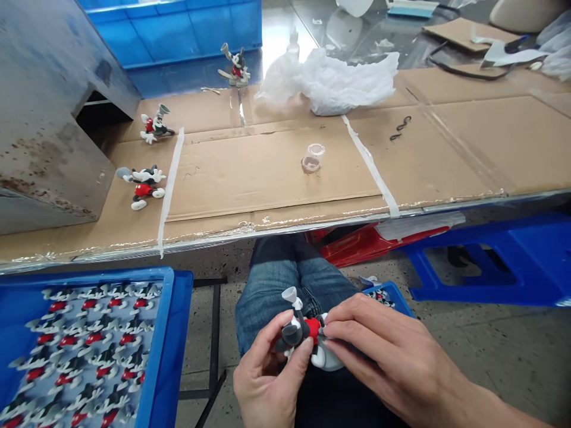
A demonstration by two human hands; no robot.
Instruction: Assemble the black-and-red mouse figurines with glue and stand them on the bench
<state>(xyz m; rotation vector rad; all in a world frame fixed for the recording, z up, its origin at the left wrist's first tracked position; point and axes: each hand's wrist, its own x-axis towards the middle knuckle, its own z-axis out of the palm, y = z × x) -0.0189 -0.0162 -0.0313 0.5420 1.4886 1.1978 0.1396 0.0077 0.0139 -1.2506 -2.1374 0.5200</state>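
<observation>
Above my lap, my left hand [272,368] grips a cartoon mouse figurine [312,328] between thumb and fingers. The figurine has a black head, red shorts and white shoes, and it lies tilted on its side. One white-gloved arm raises a pale grey cup-shaped piece [289,294]. A round grey base [330,358] shows at its feet. My right hand [379,345] is closed in a pinch at the rear of the red shorts. Its fingertips hide most of whatever small piece they hold there.
A blue tray [167,333] of similar figurines stands at the left. On the cardboard-covered table [250,172] are three more figurines, a small open plastic pot [311,164], black curly pieces [400,128] and crumpled white plastic [339,83]. Right sits a blue stool [526,261]; a metal box [49,119] stands left.
</observation>
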